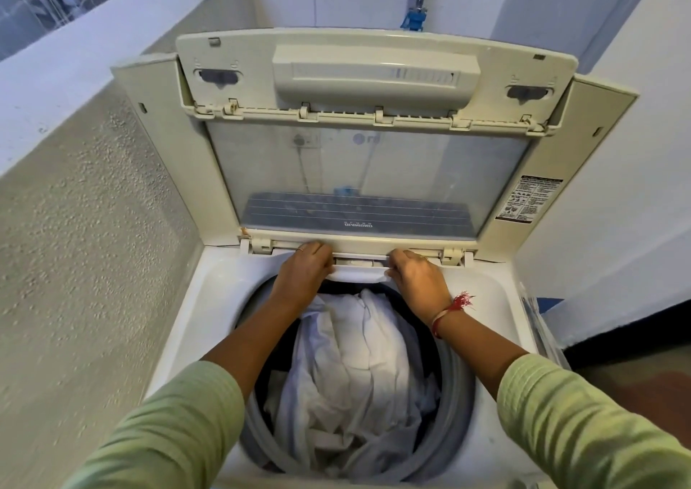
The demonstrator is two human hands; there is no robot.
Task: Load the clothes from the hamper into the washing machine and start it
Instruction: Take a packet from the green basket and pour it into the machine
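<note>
A cream top-loading washing machine (209, 290) stands below me with its folding lid (366, 174) raised upright. White and pale clothes (355, 361) fill the drum. At the back rim of the opening sits a small white detergent drawer (359, 274). My left hand (304, 270) grips its left end and my right hand (417, 275) grips its right end, fingers curled over the edge. A red thread band is on my right wrist. No hamper is in view.
A rough plaster wall (86, 227) runs close along the left, topped by a ledge. A white wall (617, 152) stands on the right. A tap with a blue hose fitting (415, 17) hangs behind the lid. Dark floor (635, 372) shows at lower right.
</note>
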